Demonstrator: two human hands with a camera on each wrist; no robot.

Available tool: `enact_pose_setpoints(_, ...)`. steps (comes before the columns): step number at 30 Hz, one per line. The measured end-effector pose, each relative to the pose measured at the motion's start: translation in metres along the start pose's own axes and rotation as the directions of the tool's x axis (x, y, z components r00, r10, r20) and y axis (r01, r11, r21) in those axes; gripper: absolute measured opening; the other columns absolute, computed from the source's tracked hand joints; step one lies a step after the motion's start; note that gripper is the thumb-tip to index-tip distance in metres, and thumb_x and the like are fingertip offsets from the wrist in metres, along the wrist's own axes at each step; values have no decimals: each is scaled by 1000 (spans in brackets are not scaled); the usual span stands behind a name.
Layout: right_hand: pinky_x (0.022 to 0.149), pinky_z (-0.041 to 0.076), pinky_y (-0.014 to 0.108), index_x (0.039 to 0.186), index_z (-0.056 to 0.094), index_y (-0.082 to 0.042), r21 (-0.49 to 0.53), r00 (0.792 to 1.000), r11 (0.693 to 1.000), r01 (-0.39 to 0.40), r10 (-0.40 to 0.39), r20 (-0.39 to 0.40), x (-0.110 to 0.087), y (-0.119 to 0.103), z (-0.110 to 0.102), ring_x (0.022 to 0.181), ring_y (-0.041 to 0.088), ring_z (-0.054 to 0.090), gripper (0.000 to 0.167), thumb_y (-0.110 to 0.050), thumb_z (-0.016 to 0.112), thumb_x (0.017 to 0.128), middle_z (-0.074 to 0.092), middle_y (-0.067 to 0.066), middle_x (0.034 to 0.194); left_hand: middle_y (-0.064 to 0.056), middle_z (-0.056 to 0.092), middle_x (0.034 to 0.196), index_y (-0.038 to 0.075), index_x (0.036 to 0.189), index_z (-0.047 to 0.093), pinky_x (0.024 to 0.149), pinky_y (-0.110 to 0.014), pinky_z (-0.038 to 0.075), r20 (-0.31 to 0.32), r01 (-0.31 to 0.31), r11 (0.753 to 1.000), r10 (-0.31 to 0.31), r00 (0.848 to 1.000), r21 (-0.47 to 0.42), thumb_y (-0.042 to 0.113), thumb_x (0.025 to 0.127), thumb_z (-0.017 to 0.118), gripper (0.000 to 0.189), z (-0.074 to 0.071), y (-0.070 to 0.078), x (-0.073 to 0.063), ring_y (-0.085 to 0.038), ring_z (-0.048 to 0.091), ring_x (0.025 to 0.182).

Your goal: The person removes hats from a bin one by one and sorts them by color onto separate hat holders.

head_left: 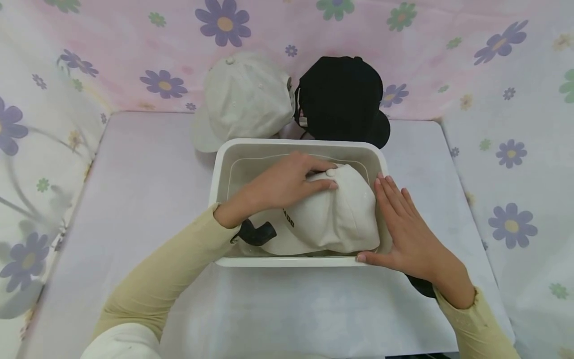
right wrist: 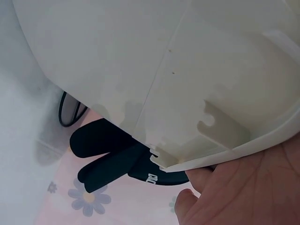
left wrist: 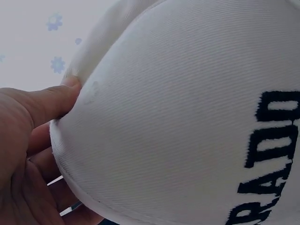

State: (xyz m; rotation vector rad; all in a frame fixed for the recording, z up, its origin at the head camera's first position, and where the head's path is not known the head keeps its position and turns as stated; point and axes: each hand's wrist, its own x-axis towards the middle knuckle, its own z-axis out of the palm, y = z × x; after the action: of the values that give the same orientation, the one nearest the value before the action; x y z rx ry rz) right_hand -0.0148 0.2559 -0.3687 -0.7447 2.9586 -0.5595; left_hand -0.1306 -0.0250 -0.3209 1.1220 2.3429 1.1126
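Note:
A white cap (head_left: 354,214) with dark lettering lies inside a white plastic bin (head_left: 296,262) in the head view, its brim toward the front left. My left hand (head_left: 287,182) reaches over the bin and pinches the crown near its top button. In the left wrist view the thumb is on one side of the cap fabric (left wrist: 164,117) and the fingers are behind it. My right hand (head_left: 412,234) rests on the bin's right rim with straight fingers, its thumb along the front corner. The right wrist view shows the palm against the bin's outer wall (right wrist: 103,51).
Behind the bin stand another white cap (head_left: 246,97) on the left and a black cap (head_left: 341,97) on the right, close to the flowered back cloth (head_left: 269,30). A pale cloth (head_left: 148,174) covers the table. Flowered cloth walls flank both sides.

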Motion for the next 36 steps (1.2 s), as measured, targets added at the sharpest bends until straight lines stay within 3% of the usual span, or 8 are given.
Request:
enact_pose_setpoints(9, 127, -1, 48, 164, -3, -8, 22, 998, 999, -44, 43, 36, 0, -1, -2, 159, 26, -3, 136, -70, 78, 74, -1, 10, 172, 4, 74, 117, 13, 128, 72, 88, -25, 51, -63, -71, 995, 67, 996, -67, 23, 98, 70, 31, -32, 27, -11, -6, 65, 102)
enact_pose_setpoints(14, 125, 1, 56, 165, 4, -16, 65, 999, 997, -35, 33, 35, 0, 0, -2, 158, 31, 0, 129, -62, 83, 73, 3, 9, 172, 2, 75, 115, 11, 127, 72, 89, -26, 51, -177, -139, 989, 128, 976, -51, 18, 98, 70, 30, -62, 48, -21, -5, 66, 101)
enact_pose_setpoints(17, 124, 2, 59, 165, 4, -20, 71, 999, 997, -35, 33, 36, 1, -2, -3, 158, 31, 1, 130, -61, 84, 72, 3, 6, 172, 2, 74, 118, 10, 128, 72, 84, -25, 49, -263, -136, 991, 133, 955, 8, 19, 98, 70, 31, -77, 54, -29, -3, 63, 98)
enact_pose_setpoints(21, 126, -4, 49, 164, -2, -12, 33, 999, 999, -25, 24, 35, 1, -2, -3, 158, 28, -3, 131, -70, 76, 76, -2, 10, 172, 4, 74, 118, 10, 126, 73, 80, -23, 45, -407, -118, 989, 143, 902, 85, 19, 98, 71, 30, -94, 58, -39, -4, 58, 89)
enact_pose_setpoints(26, 127, -6, 44, 163, -1, -5, 13, 1000, 1000, -2, 2, 18, -1, -1, -2, 158, 27, -5, 130, -78, 67, 79, 1, 16, 171, 1, 76, 114, 10, 123, 75, 88, -20, 48, -559, -83, 980, 172, 811, 181, 18, 97, 72, 27, -111, 55, -48, -4, 65, 93)
enact_pose_setpoints(31, 127, -6, 44, 163, 0, -7, 18, 1000, 1000, -10, 10, 13, -1, -1, -2, 158, 28, -4, 131, -75, 71, 78, 1, 15, 171, -3, 75, 117, 11, 125, 74, 91, -14, 47, -635, -3, 925, 264, 726, 381, 23, 98, 70, 30, -128, 39, -49, -5, 68, 103)
enact_pose_setpoints(34, 127, -6, 45, 163, 0, -5, 25, 1000, 1000, -3, 3, 11, -1, 0, -2, 158, 28, -4, 130, -81, 64, 79, 1, 15, 171, -4, 75, 118, 11, 125, 74, 94, -12, 46, -669, 60, 905, 266, 694, 422, 24, 98, 69, 30, -139, 28, -44, -5, 68, 107)
enact_pose_setpoints(36, 127, -6, 45, 163, 1, -4, 28, 1000, 1000, 1, -1, 9, -1, 0, -2, 158, 28, -4, 130, -83, 62, 79, 1, 15, 171, -3, 74, 120, 11, 125, 74, 98, -12, 44, -699, 114, 917, 207, 685, 383, 22, 98, 70, 30, -144, 20, -40, -3, 66, 111)
